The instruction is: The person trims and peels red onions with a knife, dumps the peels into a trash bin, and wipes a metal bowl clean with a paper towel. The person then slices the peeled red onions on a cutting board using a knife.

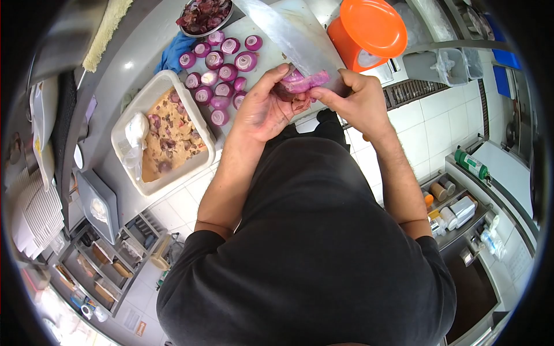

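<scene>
Near the top centre, my left hand (262,109) holds a red onion (294,85), its fingers curled round it with the palm turned up. My right hand (360,102) is closed round a large knife (283,37), whose wide blade points up and to the left; the handle is hidden in the hand. The right thumb presses a strip of purple skin at the onion's right side. To the left, several peeled red onions (228,72) with trimmed ends stand on a white cutting board (262,40), partly under the blade.
A white tub (206,144) with brown contents and a white bag stands at the left. A bowl of onion skins (206,16) and a blue cloth (173,52) lie beyond. An orange container (374,29) is at the board's right. Shelves with containers (453,213) are lower right.
</scene>
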A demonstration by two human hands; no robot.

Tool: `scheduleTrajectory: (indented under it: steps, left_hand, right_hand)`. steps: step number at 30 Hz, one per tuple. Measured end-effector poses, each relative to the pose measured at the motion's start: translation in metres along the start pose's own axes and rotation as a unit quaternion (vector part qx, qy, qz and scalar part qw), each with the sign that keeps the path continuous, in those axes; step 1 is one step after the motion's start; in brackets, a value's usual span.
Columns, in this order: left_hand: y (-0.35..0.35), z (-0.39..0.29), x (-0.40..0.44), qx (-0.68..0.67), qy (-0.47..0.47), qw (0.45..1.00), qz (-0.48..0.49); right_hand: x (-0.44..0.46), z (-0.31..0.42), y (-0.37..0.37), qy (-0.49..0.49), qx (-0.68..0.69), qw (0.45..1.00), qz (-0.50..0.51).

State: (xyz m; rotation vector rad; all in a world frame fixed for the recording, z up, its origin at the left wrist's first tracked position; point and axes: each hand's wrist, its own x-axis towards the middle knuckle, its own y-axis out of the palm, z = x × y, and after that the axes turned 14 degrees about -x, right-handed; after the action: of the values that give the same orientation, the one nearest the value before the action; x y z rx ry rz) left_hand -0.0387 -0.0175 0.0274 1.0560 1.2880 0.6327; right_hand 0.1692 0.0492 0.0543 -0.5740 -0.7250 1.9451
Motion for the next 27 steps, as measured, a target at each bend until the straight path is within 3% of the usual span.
scheduleTrajectory:
  steps: [5, 14, 20, 24, 27]
  left_hand:
    - [0.005, 0.004, -0.001, 0.022, 0.024, 0.999, -0.007]
    - [0.001, 0.013, 0.005, 0.043, 0.101, 0.991, -0.071]
    - [-0.033, 0.004, 0.022, 0.065, 0.137, 0.986, -0.066]
    - [-0.043, -0.018, 0.048, 0.26, 0.241, 0.929, -0.109]
    - [-0.057, -0.042, 0.088, 0.554, 0.326, 0.755, -0.134]
  right_hand:
    - [0.002, -0.002, 0.008, 0.02, -0.057, 0.997, -0.048]
    - [-0.007, -0.003, 0.011, 0.013, 0.037, 0.999, -0.021]
    - [-0.011, -0.019, 0.006, 0.101, 0.104, 0.989, 0.025]
    - [0.0, -0.061, 0.026, 0.15, 0.013, 0.989, 0.008]
    - [0.012, -0.082, 0.042, 0.192, -0.103, 0.975, 0.037]
